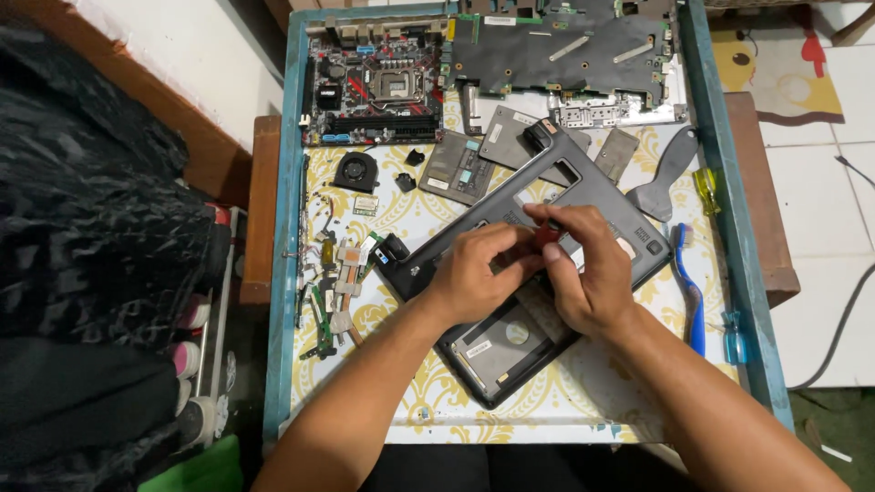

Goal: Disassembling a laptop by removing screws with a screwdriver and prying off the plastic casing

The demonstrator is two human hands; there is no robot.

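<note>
My left hand (pixel 474 273) and right hand (pixel 583 273) are together over the middle of the table (pixel 283 273), both resting on the dark laptop shell (pixel 592 196), which lies tilted across the surface from near the front edge up toward the far right. My right fingers (pixel 565 219) pinch a small red tool (pixel 545 237), and my left fingertips (pixel 524 241) close in against it from the other side; I cannot tell how firmly the left hand holds. A hard drive (pixel 501 351) sits in the shell's near end, just under my wrists.

At the far left corner lies a desktop board (pixel 374 87), with a laptop board (pixel 565 55) beside it along the far edge. A small fan (pixel 355 170) sits below the desktop board. A heat pipe (pixel 346 273) and loose bits lie along the left edge. A blue toothbrush (pixel 690 292) lies near the right edge, a yellow screwdriver (pixel 705 189) above it.
</note>
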